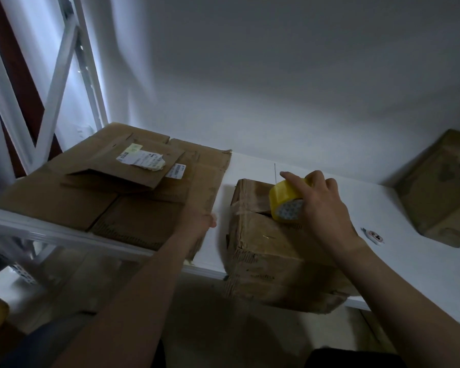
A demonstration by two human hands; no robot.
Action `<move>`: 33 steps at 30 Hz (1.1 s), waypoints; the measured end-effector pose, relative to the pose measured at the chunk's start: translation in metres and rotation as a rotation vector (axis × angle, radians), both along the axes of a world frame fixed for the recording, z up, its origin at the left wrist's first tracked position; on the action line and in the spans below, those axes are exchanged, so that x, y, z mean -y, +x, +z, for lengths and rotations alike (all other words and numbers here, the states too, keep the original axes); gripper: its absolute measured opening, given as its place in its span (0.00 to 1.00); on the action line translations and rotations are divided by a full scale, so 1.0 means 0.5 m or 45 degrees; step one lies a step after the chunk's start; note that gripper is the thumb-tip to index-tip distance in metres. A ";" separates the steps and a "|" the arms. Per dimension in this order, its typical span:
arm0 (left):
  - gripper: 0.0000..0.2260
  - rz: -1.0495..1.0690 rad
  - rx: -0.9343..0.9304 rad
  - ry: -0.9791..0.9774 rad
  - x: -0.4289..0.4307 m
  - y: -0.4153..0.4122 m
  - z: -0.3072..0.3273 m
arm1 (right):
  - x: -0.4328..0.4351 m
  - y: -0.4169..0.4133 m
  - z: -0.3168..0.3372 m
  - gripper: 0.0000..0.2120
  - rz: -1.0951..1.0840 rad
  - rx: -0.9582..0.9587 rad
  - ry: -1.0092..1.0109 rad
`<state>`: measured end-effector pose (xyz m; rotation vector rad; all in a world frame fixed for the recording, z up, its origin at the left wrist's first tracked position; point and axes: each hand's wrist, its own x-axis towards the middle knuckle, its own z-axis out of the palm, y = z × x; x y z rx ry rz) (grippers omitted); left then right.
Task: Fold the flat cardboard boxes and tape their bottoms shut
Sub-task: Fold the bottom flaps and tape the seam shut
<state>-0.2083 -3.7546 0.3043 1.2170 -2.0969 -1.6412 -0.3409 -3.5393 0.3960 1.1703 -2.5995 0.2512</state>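
Note:
A folded brown cardboard box (271, 256) stands on the white table (398, 261), overhanging the front edge, its flaps meeting in a seam on top. My right hand (322, 205) grips a yellow tape roll (284, 201) and holds it against that seam. A stack of flat cardboard boxes (133, 192) with white shipping labels lies to the left. My left hand (206, 221) rests at the stack's right edge, just left of the box; its fingers are hidden from view.
Another assembled cardboard box (441, 192) sits at the far right of the table. A small white object with red print (373, 236) lies between the two boxes. A white metal shelf frame (64, 75) rises at the left, the wall behind.

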 end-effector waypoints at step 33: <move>0.38 -0.578 -0.139 -0.634 -0.150 -0.008 0.083 | -0.022 -0.060 -0.004 0.52 0.174 0.098 -0.025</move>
